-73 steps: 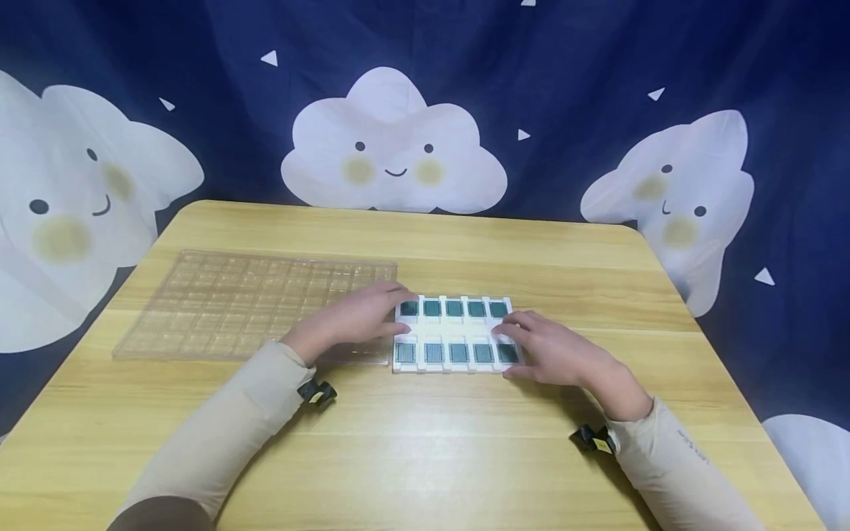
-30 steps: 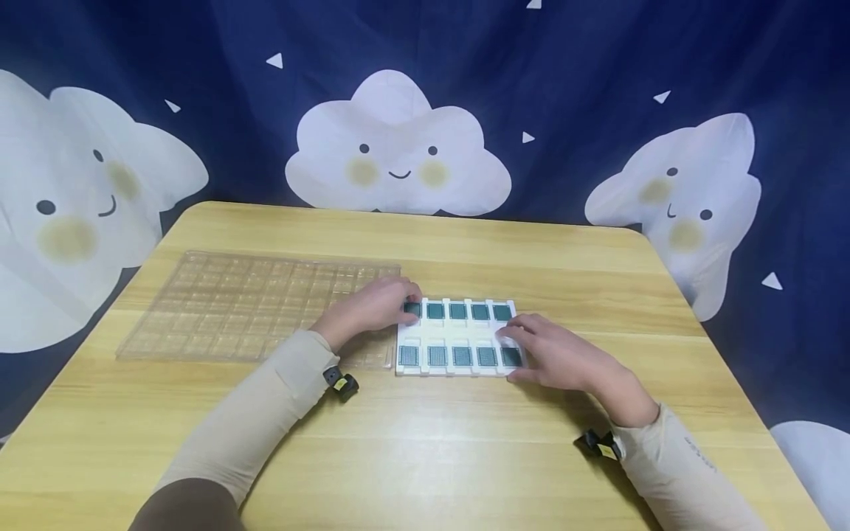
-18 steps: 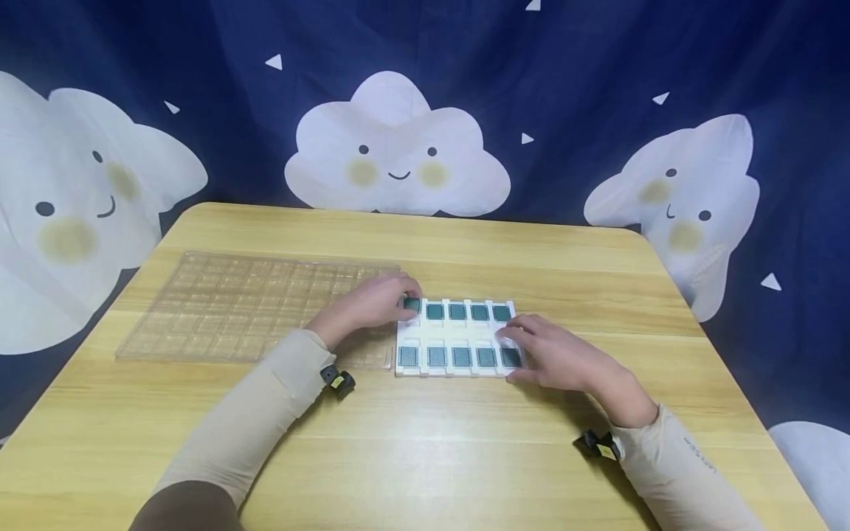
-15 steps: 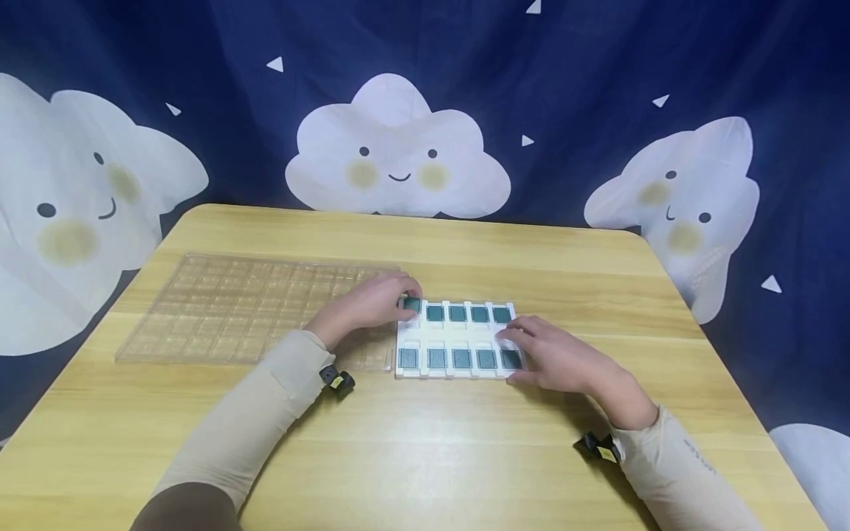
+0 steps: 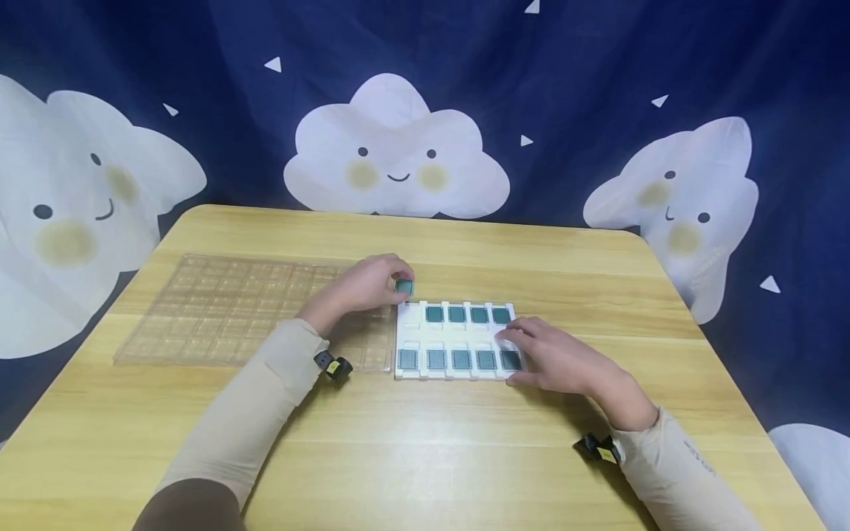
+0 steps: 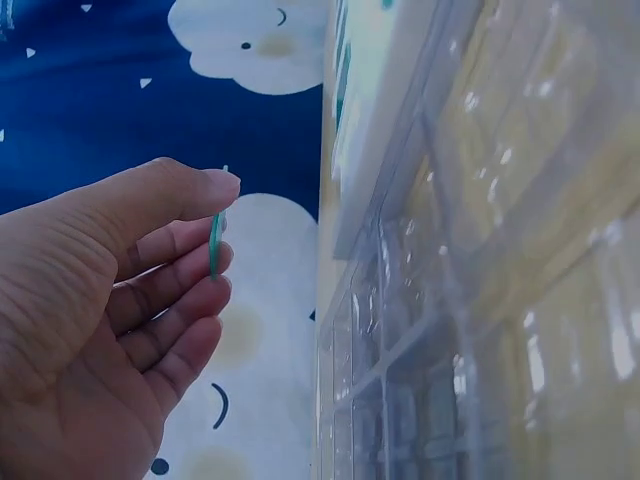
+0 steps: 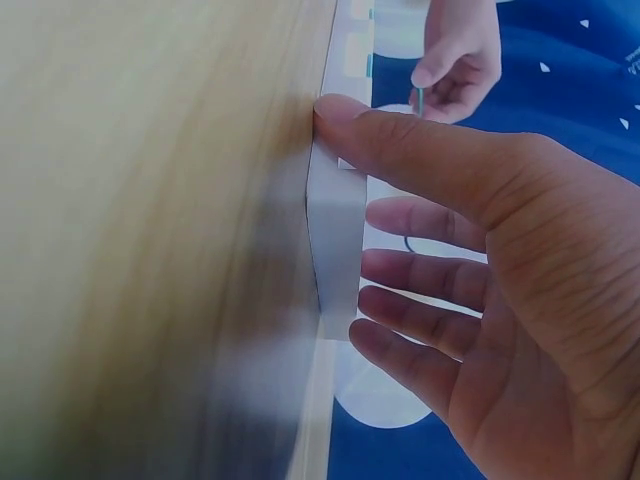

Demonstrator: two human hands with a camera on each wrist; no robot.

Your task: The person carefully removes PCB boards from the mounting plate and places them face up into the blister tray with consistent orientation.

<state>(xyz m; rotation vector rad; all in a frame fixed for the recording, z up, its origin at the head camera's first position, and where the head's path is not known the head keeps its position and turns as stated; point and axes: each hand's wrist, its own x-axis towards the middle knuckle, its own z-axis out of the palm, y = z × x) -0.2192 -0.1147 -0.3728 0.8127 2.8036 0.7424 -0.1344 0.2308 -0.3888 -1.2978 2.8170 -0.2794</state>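
Note:
Between thumb and fingertips my left hand pinches a small green square chip, held above the back left corner of a white tray. In the left wrist view the chip is seen edge-on in the left hand. Several green chips lie in two rows in the tray; the slot at its back left holds none. My right hand rests at the tray's right end, thumb at the front corner and fingers on the top. In the right wrist view the right hand has its thumb and fingertips against the white tray.
A large clear plastic tray with many compartments lies left of the white tray, partly under the left forearm. Both stand on a wooden table. A dark blue curtain with clouds hangs behind the table.
My left hand has taken the back left chip out of the white tray and lifted it up and slightly left. The right hand has stayed at the tray's right end.

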